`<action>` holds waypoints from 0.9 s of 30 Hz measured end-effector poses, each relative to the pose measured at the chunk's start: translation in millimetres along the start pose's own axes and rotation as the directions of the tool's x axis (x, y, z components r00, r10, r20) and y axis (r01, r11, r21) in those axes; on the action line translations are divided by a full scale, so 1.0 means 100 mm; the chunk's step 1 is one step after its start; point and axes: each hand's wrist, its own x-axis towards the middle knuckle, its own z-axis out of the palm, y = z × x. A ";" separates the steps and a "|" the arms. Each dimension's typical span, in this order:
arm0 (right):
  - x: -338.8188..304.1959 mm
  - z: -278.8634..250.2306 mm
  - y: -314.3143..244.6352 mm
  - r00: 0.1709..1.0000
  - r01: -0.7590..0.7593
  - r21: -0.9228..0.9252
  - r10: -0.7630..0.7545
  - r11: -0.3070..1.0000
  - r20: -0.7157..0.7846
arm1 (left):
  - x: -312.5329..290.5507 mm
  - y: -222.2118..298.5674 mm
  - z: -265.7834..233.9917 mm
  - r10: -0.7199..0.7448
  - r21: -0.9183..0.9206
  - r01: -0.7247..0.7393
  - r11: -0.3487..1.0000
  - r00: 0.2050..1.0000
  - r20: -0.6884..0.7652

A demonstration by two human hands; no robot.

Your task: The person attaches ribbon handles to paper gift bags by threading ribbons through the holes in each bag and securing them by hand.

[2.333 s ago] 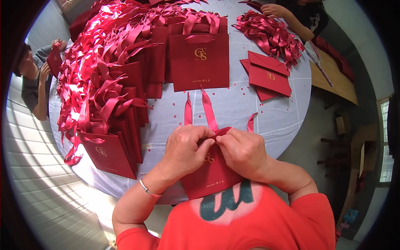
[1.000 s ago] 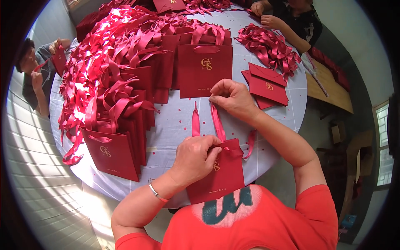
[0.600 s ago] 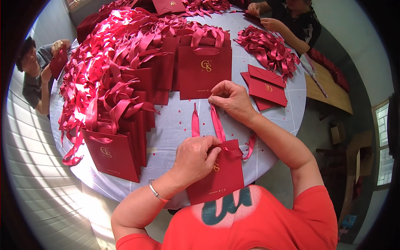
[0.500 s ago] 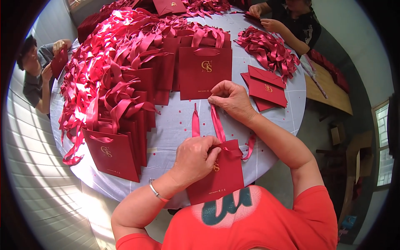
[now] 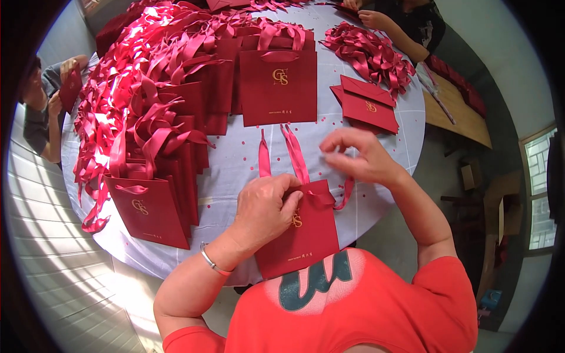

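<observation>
A small dark red paper gift bag (image 5: 312,232) with gold print lies near the table's front edge, by my body. My left hand (image 5: 266,203) is closed on its upper left part, thumb and forefinger pinched at the top edge and covering some of the print. A pink-red satin ribbon (image 5: 296,156) runs out from the bag's top toward the far side, with a second strand (image 5: 264,157) to its left. Another ribbon part (image 5: 347,193) curls off the bag's right corner. Above that curl my right hand (image 5: 365,159) is raised, empty, thumb and fingers apart.
Bags with ribbon handles (image 5: 150,212) stand in rows at left; another bag (image 5: 279,88) lies ahead. A ribbon heap (image 5: 371,53) and flat folded bags (image 5: 369,109) are at right on the cloth-covered round table (image 5: 376,217). Two people work at far left and far right.
My right hand has let go of the ribbon end and moved right, its fingers parting. The ribbon strand now lies loose. My left hand keeps its pinch; the whole view has shifted slightly.
</observation>
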 end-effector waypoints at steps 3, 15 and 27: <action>-0.44 -0.04 -0.05 0.994 0.063 -0.169 -0.046 0.984 0.104 | 0.01 0.01 0.01 -0.010 -0.001 0.010 1.000 1.000 0.009; -0.81 0.02 -0.14 0.969 0.179 -0.543 -0.241 0.820 -0.046 | 0.03 0.09 0.04 -0.086 0.071 0.085 0.994 0.996 0.014; -0.66 -0.28 -1.00 0.863 0.466 -0.449 -0.504 0.763 0.039 | 0.04 0.09 0.05 -0.108 0.080 0.106 0.991 0.994 0.016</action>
